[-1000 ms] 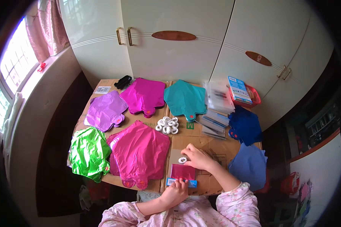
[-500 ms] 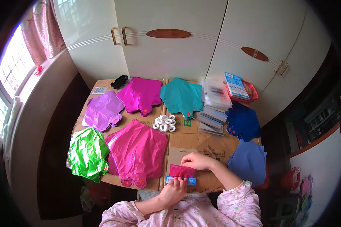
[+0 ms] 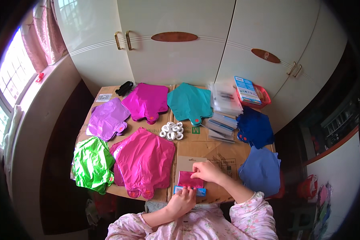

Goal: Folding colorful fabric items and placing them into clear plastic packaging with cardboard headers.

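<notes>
A small folded piece of shiny pink foil (image 3: 185, 177) lies at the table's near edge, with a bright blue printed strip (image 3: 201, 192) along its near side. My left hand (image 3: 182, 202) is over that strip, its fingers bent and pressing on the strip and the foil's lower edge. At the foil's upper right, my right hand (image 3: 207, 171) pinches its edge between thumb and fingers. Just beyond the foil, partly covered, is a pale card (image 3: 186, 162). Whether the foil sits inside a clear sleeve I cannot tell.
Flat foil balloons in stacks cover the cardboard (image 3: 192, 146): large pink (image 3: 146, 160), green (image 3: 93, 162), lilac (image 3: 106, 118), magenta (image 3: 146, 102), teal (image 3: 189, 102), dark blue (image 3: 258, 128) and light blue (image 3: 260, 168). White rolls (image 3: 172, 131), clear sleeves (image 3: 226, 100) and a red basket (image 3: 264, 102) stand among them.
The pink foil now looks flatter and smoother, its far edge sitting a little higher. Both hands stay almost in place, and the whole view has shifted slightly.
</notes>
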Demonstrator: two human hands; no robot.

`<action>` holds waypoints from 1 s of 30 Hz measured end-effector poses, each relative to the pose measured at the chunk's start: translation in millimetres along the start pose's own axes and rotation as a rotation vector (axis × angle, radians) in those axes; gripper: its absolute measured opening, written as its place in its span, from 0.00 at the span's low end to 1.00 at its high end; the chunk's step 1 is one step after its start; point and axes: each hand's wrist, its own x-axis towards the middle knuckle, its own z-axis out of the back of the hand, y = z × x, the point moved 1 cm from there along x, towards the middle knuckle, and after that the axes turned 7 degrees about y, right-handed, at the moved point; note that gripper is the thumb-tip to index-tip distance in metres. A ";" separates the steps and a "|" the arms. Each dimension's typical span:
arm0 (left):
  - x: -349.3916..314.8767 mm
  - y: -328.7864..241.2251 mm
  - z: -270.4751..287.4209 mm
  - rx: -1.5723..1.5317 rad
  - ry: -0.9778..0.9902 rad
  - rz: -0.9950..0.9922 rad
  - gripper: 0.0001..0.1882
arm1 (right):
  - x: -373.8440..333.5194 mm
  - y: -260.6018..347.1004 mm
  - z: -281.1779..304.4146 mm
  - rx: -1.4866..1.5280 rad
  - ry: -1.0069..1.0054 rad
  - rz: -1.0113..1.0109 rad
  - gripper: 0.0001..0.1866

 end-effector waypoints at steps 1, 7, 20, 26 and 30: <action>-0.2 -0.1 0.6 0.000 0.003 0.000 0.22 | -0.3 1.5 0.5 -0.114 -0.057 0.010 0.15; 3.3 -2.4 -1.7 0.045 0.021 -0.013 0.22 | 35.2 8.8 -17.1 -0.265 -0.331 0.222 0.15; 3.6 -5.3 -2.3 0.086 -0.051 -0.004 0.19 | 52.8 21.7 -39.1 -0.399 -0.777 0.427 0.16; 12.3 -7.4 3.6 0.051 -0.054 0.037 0.13 | 40.9 0.4 -21.9 0.165 -0.941 0.438 0.10; 12.6 0.0 2.4 0.010 -0.032 -0.010 0.11 | -1.2 -24.1 2.3 0.129 -0.843 0.229 0.11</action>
